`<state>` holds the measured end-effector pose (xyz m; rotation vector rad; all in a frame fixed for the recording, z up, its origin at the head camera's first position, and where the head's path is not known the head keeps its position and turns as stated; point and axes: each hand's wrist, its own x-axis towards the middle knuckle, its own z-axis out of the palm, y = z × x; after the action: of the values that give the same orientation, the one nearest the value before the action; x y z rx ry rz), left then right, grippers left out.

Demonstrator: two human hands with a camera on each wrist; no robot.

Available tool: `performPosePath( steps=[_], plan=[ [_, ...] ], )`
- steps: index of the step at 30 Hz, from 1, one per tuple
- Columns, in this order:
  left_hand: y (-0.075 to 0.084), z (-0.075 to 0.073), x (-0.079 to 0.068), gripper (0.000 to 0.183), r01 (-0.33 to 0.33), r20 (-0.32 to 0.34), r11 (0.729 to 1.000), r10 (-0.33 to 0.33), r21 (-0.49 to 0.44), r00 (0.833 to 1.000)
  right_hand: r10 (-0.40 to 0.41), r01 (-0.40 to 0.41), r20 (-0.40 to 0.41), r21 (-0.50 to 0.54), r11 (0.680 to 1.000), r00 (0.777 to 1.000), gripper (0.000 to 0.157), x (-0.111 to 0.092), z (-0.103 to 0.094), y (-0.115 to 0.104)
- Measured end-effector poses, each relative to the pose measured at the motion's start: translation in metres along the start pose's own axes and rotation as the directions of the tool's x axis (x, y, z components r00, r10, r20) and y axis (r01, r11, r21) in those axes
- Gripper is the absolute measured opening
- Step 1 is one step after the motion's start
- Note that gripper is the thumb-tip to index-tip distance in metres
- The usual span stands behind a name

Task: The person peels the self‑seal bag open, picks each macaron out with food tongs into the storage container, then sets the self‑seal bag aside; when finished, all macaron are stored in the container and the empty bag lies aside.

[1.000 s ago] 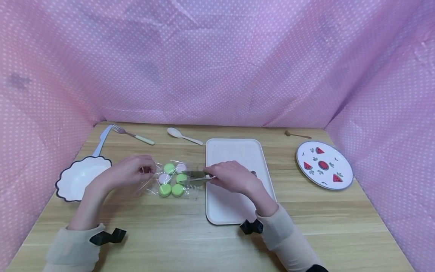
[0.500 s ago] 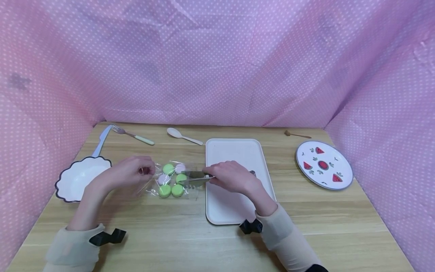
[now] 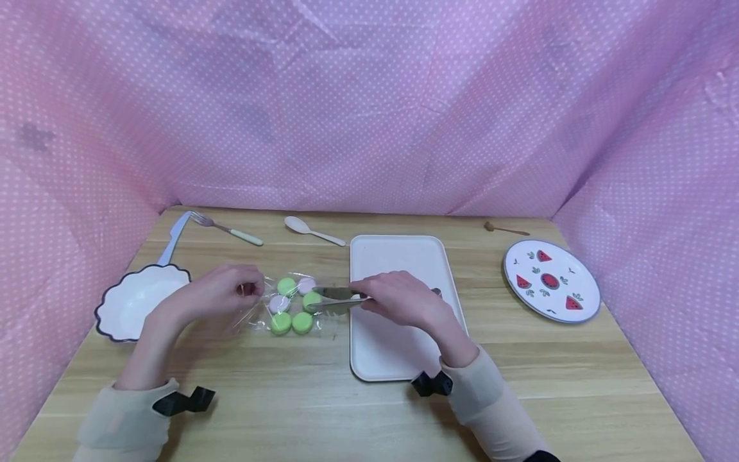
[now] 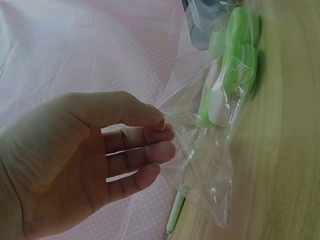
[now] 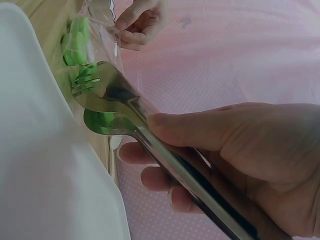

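My left hand [image 3: 216, 294] pinches the corner of a clear plastic bag [image 4: 215, 190] between thumb and fingers. Several green and pale pink macarons lie in the bag, in two uneven rows. Metal tongs [image 5: 172, 162] are gripped by my right hand [image 3: 401, 300], thumb on one arm and fingers round the other. Their ends reach into the bag's right side, right at a green macaron [image 3: 312, 301]. One tong end is forked, the other rounded and spoon-like, as the right wrist view shows. Below the right hand lies a white rectangular tray [image 3: 375, 353].
A scalloped white bowl [image 3: 124, 308] stands at the left, near a pale blue knife [image 3: 172, 240]. Along the back lie a fork [image 3: 228, 230], a spoon [image 3: 312, 231] and a small wooden dipper [image 3: 505, 228]. A watermelon-patterned plate [image 3: 551, 301] sits at the right.
The right hand and tongs have shifted slightly to the right, and the green macaron at the tong ends has moved a little right with them. The left hand stays in place.
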<state>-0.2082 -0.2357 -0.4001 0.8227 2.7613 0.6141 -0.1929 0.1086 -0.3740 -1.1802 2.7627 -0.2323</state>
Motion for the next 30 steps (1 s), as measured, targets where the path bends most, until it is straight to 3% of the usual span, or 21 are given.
performPosePath(
  steps=[11,22,30],
  plan=[
    [0.000,-0.002,0.001,0.013,0.016,0.013,1.000,-0.015,-0.017,1.000,0.049,-0.048,-0.059,0.020,0.999,0.997,0.026,-0.025,-0.009,0.020],
    [0.000,-0.001,0.000,0.011,0.033,0.033,0.999,-0.033,-0.013,0.999,0.166,-0.159,-0.050,0.114,0.981,0.985,0.032,-0.049,-0.016,0.064],
    [0.001,0.000,-0.001,0.008,0.016,0.019,1.000,-0.016,-0.002,1.000,0.248,-0.243,-0.068,0.078,0.967,0.966,0.037,-0.055,-0.016,0.087]
  ],
)
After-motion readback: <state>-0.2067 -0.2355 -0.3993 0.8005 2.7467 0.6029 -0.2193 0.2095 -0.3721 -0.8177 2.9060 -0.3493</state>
